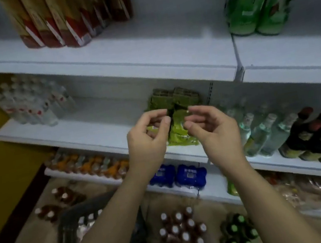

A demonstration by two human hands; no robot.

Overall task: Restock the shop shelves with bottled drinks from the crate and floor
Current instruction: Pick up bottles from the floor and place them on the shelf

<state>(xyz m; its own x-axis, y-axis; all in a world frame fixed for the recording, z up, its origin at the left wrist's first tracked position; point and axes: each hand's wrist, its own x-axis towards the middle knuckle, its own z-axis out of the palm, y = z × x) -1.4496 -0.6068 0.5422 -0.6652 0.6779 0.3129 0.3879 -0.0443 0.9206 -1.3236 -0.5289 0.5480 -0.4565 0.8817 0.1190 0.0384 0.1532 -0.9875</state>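
- Stocking looks part done: green packs (181, 134) sit on mid shelf (84, 132), centre.
- L hand (148, 142) & R hand (212, 131) apart, half-curled beside packs; grip unclear.
- Still to go: floor bottles (181, 231) at 6 o'clock, crate (70, 223) at 7.

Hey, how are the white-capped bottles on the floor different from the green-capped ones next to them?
The white-capped bottles have reddish-brown bodies; the green-capped bottles look dark green. The white-capped bottles stand beside the crate; the green-capped bottles stand further right, partly cut off by the frame's bottom edge. Both groups stand upright, tightly clustered, on the floor.
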